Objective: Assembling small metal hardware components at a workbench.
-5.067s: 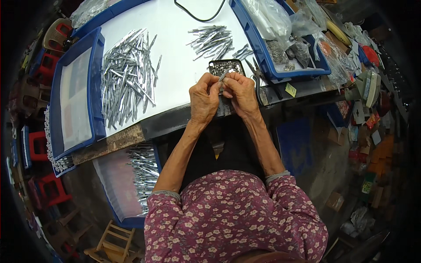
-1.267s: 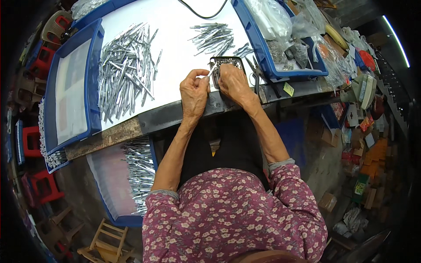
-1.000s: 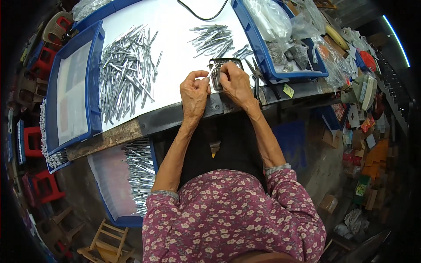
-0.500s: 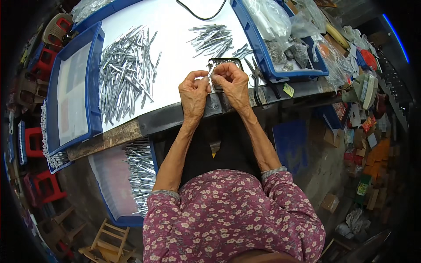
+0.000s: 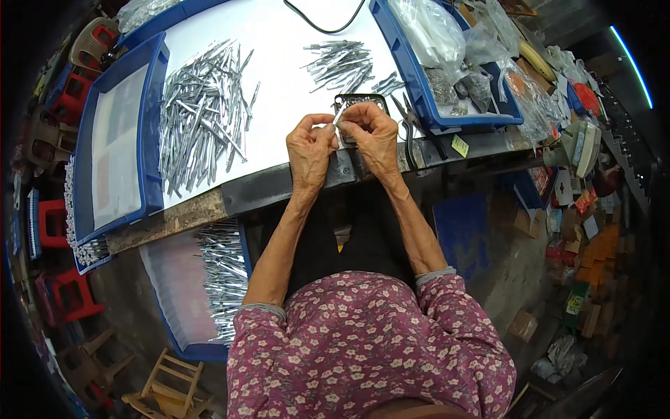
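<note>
My left hand (image 5: 310,150) and my right hand (image 5: 373,140) meet at the table's front edge, both pinching one small silver metal piece (image 5: 336,120) between their fingertips. Just behind them lies a small dark tray (image 5: 363,103) with small parts in it. A large heap of silver metal pins (image 5: 202,119) lies on the white table top (image 5: 279,63) to the left. A smaller pile of pins (image 5: 342,63) lies behind the hands.
A blue tray (image 5: 115,146) stands at the left. Another blue tray (image 5: 447,70) with plastic bags is at the right. Dark pliers (image 5: 415,129) lie beside my right hand. A lower blue bin (image 5: 209,279) holds more pins. Red stools and clutter surround the table.
My hands have drawn closer together and lifted slightly off the table edge, now both pinching the small piece. Earlier my right hand was reaching at the dark tray.
</note>
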Available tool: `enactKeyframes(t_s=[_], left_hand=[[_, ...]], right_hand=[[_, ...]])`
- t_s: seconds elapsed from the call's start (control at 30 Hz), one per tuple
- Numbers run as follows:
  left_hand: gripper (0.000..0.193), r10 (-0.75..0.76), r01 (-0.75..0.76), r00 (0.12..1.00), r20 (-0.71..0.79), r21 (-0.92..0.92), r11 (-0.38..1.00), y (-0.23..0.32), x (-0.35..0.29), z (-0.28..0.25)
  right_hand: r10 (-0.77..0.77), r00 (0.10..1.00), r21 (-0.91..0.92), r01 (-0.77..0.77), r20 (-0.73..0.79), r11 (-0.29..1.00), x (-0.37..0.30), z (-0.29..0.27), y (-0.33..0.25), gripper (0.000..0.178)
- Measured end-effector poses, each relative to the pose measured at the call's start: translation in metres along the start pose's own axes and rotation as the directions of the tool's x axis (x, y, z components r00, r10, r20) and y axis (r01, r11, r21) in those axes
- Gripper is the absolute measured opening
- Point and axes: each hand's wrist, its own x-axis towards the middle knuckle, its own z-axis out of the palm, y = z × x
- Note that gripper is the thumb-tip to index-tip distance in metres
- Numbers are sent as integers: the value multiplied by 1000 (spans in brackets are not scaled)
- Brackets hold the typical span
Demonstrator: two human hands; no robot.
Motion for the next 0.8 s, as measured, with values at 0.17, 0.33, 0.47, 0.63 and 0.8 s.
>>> enactKeyframes(t_s=[0.17, 0.33, 0.47, 0.63, 0.8], left_hand=[[12, -91, 107, 992, 92, -184, 977, 6, 0, -3], [12, -176, 234, 963, 203, -316, 920, 19, 0, -8], [12, -66, 83, 991, 119, -144, 986, 14, 0, -3], [9, 156, -152, 987, -36, 101, 983, 3, -4, 9], [9, 241, -212, 964, -116, 217, 953, 0, -5, 14]], right_hand=[[14, 1000, 42, -15, 22, 999, 3, -6, -2, 16], [109, 981, 365, -162, 162, 917, 10, -16, -7, 26], [116, 984, 310, -155, 138, 938, 12, -15, -5, 29], [127, 988, 331, -149, 88, 932, 9, -7, -2, 29], [163, 986, 342, -166, 39, 925, 3, 2, -4, 27]])
